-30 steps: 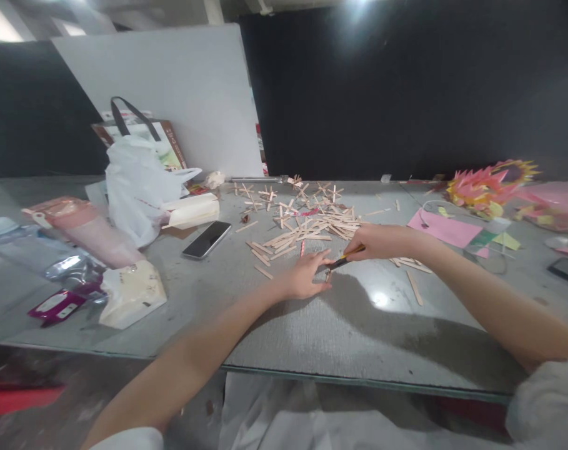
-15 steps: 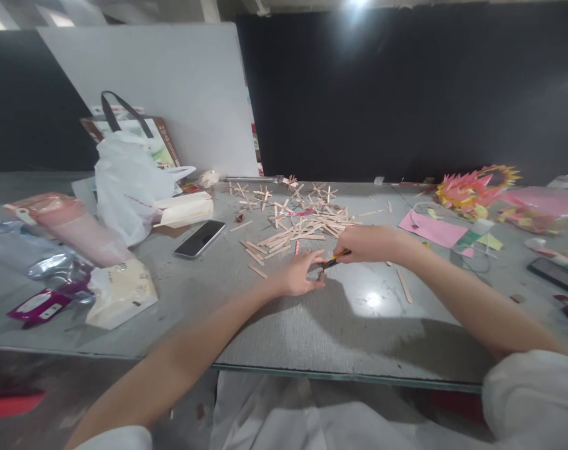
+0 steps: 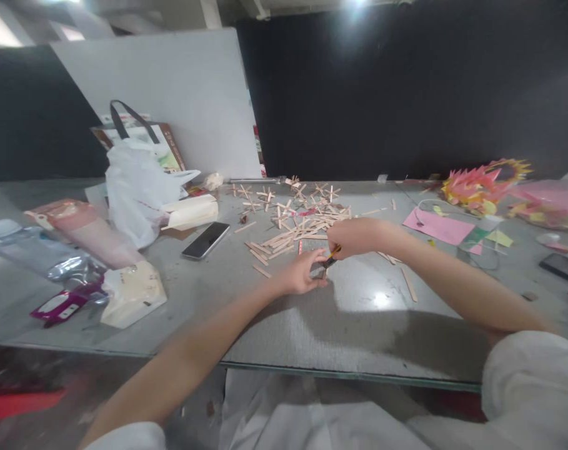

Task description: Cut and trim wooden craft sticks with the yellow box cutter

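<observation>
My right hand is closed around a yellow and black utility knife, which points down and left. Its dark end reaches a small wooden stick at my left hand. The thumb and fingers of that left hand are bent around the short stick, pinching it just over the table. The blade itself is too small and blurred to make out. Just beyond both hands lies a loose pile of flat wooden sticks, and behind it stand several star-like crossed stick pieces.
On the grey table, a phone, a white plastic bag, a pink bottle and a clear bottle lie left. Pink paper, a stick and a spiky paper craft lie right.
My right hand has turned and shifted slightly left with the knife, closer to my left hand. The view has swung a little, so the table's things appear farther right.
</observation>
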Tool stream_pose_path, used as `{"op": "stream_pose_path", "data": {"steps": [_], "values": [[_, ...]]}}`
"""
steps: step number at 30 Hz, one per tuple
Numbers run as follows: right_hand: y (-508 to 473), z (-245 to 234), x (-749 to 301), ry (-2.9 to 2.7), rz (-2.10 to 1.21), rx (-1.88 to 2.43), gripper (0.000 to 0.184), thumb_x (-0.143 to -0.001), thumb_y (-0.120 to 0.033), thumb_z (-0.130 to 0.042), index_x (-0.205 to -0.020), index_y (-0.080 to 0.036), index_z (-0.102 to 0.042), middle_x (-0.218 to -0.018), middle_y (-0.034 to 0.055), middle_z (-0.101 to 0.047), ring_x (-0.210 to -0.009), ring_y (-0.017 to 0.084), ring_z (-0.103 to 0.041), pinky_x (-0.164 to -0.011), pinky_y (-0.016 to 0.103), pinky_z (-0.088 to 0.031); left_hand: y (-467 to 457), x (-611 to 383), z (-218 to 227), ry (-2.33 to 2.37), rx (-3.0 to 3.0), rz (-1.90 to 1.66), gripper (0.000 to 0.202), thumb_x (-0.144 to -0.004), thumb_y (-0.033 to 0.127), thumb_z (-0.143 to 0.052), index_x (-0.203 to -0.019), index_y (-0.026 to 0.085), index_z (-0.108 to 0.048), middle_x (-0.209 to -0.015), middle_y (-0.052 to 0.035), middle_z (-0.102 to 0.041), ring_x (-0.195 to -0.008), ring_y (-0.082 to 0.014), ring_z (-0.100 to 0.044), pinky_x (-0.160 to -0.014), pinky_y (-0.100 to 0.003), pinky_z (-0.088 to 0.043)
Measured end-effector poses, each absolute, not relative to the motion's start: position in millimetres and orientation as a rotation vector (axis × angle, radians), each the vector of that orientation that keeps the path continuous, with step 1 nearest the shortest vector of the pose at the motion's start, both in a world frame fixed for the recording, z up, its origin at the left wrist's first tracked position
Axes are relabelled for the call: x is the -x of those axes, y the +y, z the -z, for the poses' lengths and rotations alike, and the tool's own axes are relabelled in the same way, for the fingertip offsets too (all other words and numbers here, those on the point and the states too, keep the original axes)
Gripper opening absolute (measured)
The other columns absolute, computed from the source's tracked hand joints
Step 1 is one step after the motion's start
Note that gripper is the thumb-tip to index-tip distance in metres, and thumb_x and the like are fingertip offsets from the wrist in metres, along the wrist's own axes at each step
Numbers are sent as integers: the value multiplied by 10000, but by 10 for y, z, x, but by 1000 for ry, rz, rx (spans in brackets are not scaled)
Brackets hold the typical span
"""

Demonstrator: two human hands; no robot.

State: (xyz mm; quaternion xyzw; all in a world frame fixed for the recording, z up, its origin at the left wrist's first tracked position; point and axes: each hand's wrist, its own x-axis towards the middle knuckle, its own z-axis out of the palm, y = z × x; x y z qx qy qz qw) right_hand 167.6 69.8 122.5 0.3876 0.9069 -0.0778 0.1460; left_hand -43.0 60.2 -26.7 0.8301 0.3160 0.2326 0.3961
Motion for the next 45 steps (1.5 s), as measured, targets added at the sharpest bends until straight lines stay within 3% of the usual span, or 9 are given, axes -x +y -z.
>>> {"op": "stream_pose_path", "data": {"steps": [5,10,18,25,36,40,45], "values": [[683,-1281,-1559,2587,169,-1111,250,-804,-175,-664,-568,-189,-583,-525,-53,-337,-541,105,-266,-603,327,-176,628,441,347,860,-2180,-582,941,-845,417,-856,-1614,225,-349,-1604,-206,-514,-1479,-342,-532,-1251,-561,-383],[716,-1296,-1547,2578,145,-1082,175,-812,-193,-675,-639,-174,-691,-528,-56,-363,-536,106,-299,-602,320,-193,665,414,335,879,-2266,-571,856,-812,425,-873,-1531,212,-459,-1607,-206,-505,-1488,-349,-518,-1286,-553,-327],[791,-1267,-1588,2588,182,-1078,194,-797,-214,-677,-607,-181,-663,-520,-42,-414,-523,111,-331,-586,315,-211,625,407,264,910,-2224,-551,916,-806,417,-866,-1575,235,-403,-1557,-186,-576,-1475,-363,-532,-1257,-569,-359],[868,-1220,-1878,2583,532,-1071,211,-870,-252,-597,-682,-183,-663,-543,-32,-534,-506,103,-445,-559,283,-271,604,368,218,1000,-2195,-480,891,-808,359,-858,-1574,229,-422,-1527,-167,-622,-1523,-382,-466,-1260,-599,-325],[784,-1226,-1836,2588,404,-1149,223,-876,-259,-604,-682,-182,-683,-542,-18,-540,-512,102,-395,-586,307,-252,640,389,220,949,-2238,-496,890,-824,355,-845,-1589,242,-403,-1526,-168,-619,-1505,-369,-492,-1259,-593,-324],[740,-1219,-1827,2631,296,-1189,209,-883,-269,-616,-786,-187,-782,-638,13,-636,-544,110,-423,-606,308,-269,643,398,215,902,-2259,-496,827,-840,371,-833,-1556,224,-447,-1518,-181,-613,-1482,-376,-517,-1243,-572,-363],[740,-1243,-1809,2896,282,-1046,323,-963,-384,-628,-1134,-177,-807,-1039,120,-783,-824,201,-639,-706,307,-394,652,400,226,872,-2307,-500,782,-856,400,-812,-1531,224,-457,-1485,-182,-627,-1399,-370,-600,-1210,-564,-411]]}}
